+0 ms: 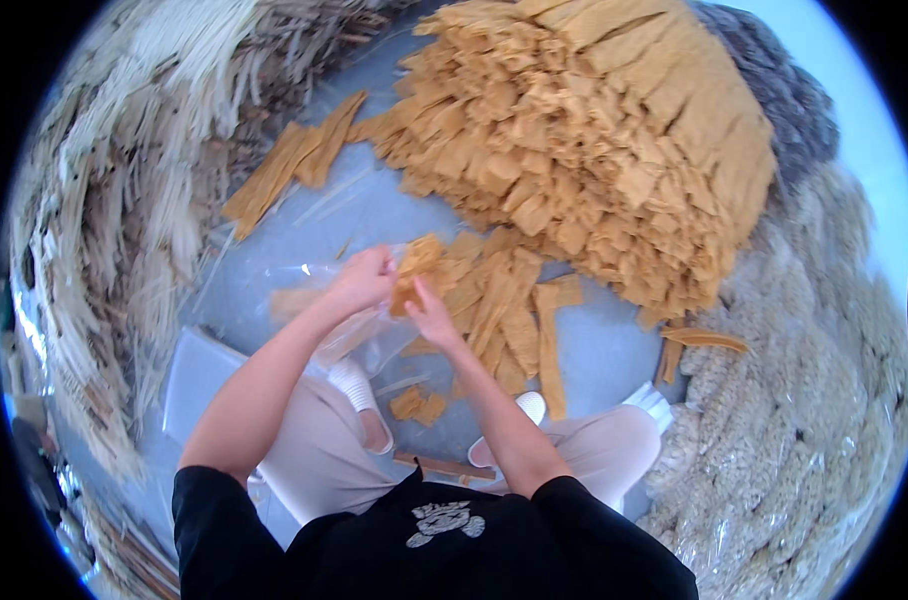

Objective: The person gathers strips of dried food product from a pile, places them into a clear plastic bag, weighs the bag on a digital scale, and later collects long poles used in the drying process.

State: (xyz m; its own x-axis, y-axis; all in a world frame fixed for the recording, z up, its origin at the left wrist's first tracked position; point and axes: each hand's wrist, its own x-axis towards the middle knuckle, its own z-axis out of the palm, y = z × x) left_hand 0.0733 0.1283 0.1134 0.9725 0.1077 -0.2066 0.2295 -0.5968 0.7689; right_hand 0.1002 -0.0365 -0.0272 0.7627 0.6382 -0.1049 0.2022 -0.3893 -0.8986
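Observation:
Over the floor in front of me, my left hand (364, 279) is closed at the mouth of a clear plastic bag (379, 338), which hangs below it. Close beside it, my right hand (431, 314) pinches a crumpled mustard-yellow strip (421, 258) at the bag's opening. The strip looks thin and ribbed; its lower end is partly hidden by my fingers. Loose yellow strips (501, 300) of the same kind fan out just right of my hands. Small yellow scraps (418, 404) lie on the floor between my feet.
A tall heap of stacked yellow strips (594, 150) rises ahead. Pale stringy bundles (114, 220) are piled at left, cream-coloured bundles (794, 400) at right. More strips (292, 160) lie beyond my left hand. A wooden bar (444, 466) is by my feet.

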